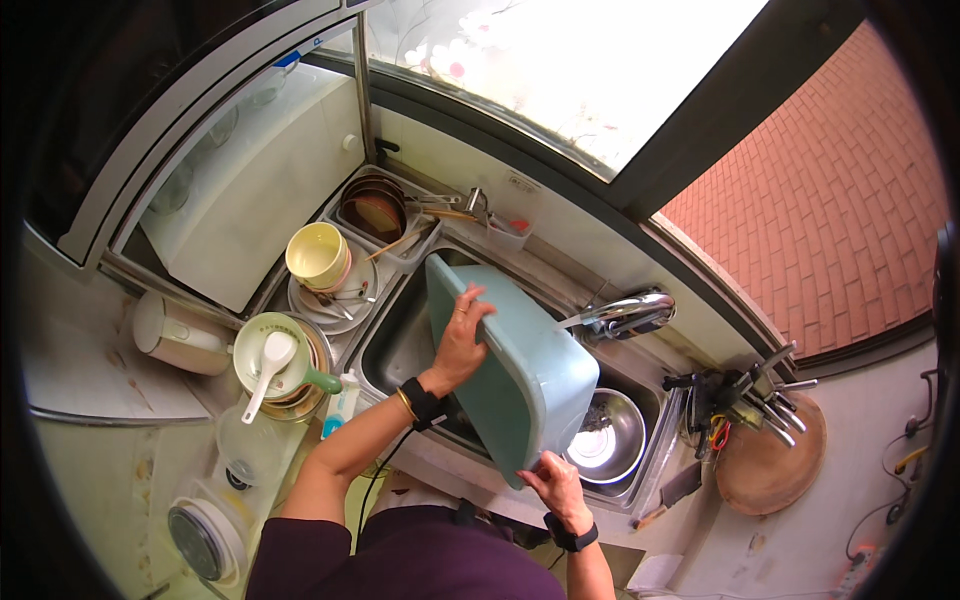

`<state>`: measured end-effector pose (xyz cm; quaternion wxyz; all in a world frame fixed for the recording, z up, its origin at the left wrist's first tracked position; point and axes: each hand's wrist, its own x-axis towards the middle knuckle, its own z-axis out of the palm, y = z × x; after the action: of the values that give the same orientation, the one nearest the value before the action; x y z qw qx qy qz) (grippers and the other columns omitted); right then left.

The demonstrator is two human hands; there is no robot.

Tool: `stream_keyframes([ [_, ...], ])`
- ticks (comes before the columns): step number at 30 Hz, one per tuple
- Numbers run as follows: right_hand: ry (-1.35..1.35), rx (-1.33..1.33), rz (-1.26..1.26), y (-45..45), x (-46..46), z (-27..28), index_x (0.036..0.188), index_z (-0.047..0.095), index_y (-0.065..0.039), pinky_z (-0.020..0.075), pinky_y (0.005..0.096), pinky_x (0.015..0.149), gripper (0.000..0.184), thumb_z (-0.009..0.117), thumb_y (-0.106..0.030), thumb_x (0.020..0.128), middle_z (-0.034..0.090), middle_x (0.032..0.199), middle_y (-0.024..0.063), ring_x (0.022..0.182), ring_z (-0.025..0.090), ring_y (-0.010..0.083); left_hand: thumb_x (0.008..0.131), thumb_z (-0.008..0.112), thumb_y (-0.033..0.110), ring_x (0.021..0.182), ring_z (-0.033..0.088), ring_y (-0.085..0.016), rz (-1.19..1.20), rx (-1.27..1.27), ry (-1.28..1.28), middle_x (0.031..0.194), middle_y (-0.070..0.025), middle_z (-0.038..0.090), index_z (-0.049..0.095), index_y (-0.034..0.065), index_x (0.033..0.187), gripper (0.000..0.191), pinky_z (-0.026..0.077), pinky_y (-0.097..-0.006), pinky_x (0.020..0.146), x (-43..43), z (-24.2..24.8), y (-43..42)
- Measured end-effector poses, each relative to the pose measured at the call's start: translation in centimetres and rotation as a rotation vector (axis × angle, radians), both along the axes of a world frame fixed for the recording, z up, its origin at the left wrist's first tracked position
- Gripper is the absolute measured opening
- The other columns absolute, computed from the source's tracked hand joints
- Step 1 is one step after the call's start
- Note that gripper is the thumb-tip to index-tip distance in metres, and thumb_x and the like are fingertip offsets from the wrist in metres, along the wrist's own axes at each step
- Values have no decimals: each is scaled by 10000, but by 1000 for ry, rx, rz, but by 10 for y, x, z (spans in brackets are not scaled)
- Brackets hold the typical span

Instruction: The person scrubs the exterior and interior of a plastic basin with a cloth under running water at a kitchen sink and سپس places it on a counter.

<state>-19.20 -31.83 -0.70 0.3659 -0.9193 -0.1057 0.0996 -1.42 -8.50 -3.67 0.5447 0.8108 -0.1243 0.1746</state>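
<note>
A pale blue plastic basin is tilted on its side over the double-bowl stainless steel sink, its open side facing left. My left hand grips its upper rim, with slightly blurred fingers hooked over the edge. At the near lower corner, my right hand pinches the rim. Beside the basin, a stainless steel bowl stands in the right sink bowl, with a dark clump inside. The chrome faucet points toward the basin's outer side; whether water runs is hard to tell.
Left of the sink are stacked yellow bowls on plates, and a green-handled pan holding a white spoon. A knife block, a cleaver and a round wooden board lie right. A window frame runs behind.
</note>
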Motion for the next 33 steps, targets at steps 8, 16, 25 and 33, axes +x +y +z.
stream_keyframes([
  [8, 9, 150, -11, 5, 2, -13, 726, 460, -6, 419, 352, 509, 329, 761, -139, 734, 496, 652, 120, 548, 522, 269, 881, 610, 200, 1306, 284, -230, -242, -856, 582, 1413, -167, 294, 181, -3, 1421, 719, 250, -353, 1074, -96, 17, -56],
  [16, 364, 301, 37, -108, 43, -54, 980, 602, -26, 502, 318, 731, 202, 681, -137, 830, 663, 837, 97, 829, 647, 189, 872, 612, 118, 789, 593, -137, -198, -527, 640, 874, -62, 654, 611, -35, 1020, 213, 481, -289, 705, -117, 28, -94],
  [25, -10, -531, -87, -221, 64, -274, 1139, 559, -162, 430, 517, 873, 456, 598, -7, 712, 563, 1157, 127, 1078, 516, 358, 870, 616, 110, 806, 566, -110, -113, -459, 631, 894, -54, 639, 591, -28, 1041, 221, 472, -274, 701, -124, 34, -102],
  [33, 232, -64, -244, -203, 99, -136, 1222, 501, -124, 494, 425, 801, 452, 665, -180, 804, 634, 1035, 223, 933, 627, 388, 870, 606, 98, 741, 527, -108, -109, -468, 623, 818, -42, 608, 588, -25, 1010, 187, 458, -283, 667, -134, 23, -99],
])
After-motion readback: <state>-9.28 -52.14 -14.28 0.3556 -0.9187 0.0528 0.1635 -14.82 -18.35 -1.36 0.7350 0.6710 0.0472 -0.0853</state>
